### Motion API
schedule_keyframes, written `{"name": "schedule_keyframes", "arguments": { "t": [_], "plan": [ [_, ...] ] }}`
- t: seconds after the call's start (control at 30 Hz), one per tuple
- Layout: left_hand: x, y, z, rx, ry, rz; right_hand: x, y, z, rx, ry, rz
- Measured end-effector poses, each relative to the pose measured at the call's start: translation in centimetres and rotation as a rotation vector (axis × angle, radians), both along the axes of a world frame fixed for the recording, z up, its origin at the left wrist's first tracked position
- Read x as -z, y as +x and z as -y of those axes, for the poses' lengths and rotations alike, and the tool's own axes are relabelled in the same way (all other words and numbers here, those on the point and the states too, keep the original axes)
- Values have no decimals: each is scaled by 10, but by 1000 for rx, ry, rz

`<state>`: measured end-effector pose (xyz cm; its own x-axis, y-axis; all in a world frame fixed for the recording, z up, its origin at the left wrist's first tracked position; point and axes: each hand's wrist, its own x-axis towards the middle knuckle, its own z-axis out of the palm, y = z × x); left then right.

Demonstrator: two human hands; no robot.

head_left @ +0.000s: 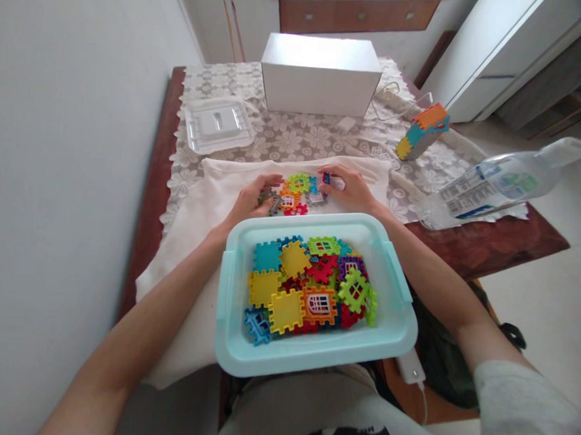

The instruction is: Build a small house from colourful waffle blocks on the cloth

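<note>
On the white cloth lies a small cluster of plastic interlocking tiles: a lime-green window tile (pixel 299 182), an orange window tile (pixel 288 199), plus red, blue and grey ones. My left hand (pixel 253 197) is at the cluster's left side, its fingers curled around a grey tile (pixel 273 202). On the right, my right hand (pixel 350 188) pinches a small red-and-blue tile (pixel 326 178) between thumb and fingers, beside a grey window tile (pixel 316 197). Nearer to me stands a light-blue tub (pixel 240 241) holding many loose tiles in yellow, blue, red, green, orange and purple.
A white box (pixel 321 88) stands at the table's back, with a clear plastic lid (pixel 218 126) to its left. At the right are an assembled tile block (pixel 422 132) and a large transparent bottle (pixel 499 184). The white cloth (pixel 184 263) covers part of the lace tablecloth.
</note>
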<state>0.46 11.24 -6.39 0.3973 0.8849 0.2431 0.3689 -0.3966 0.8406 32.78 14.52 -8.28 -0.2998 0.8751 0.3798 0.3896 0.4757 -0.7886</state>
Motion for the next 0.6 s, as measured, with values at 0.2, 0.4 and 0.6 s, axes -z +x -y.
{"name": "schedule_keyframes", "arguments": {
  "t": [0.2,0.4,0.6],
  "plan": [
    [4,-2,-1,-37,-33,0,-6,0,2,62,31,124],
    [2,-3,0,-6,39,-10,-7,-2,3,79,11,141],
    [1,-1,1,-96,191,-140,-5,0,3,105,37,168]
  ]
}}
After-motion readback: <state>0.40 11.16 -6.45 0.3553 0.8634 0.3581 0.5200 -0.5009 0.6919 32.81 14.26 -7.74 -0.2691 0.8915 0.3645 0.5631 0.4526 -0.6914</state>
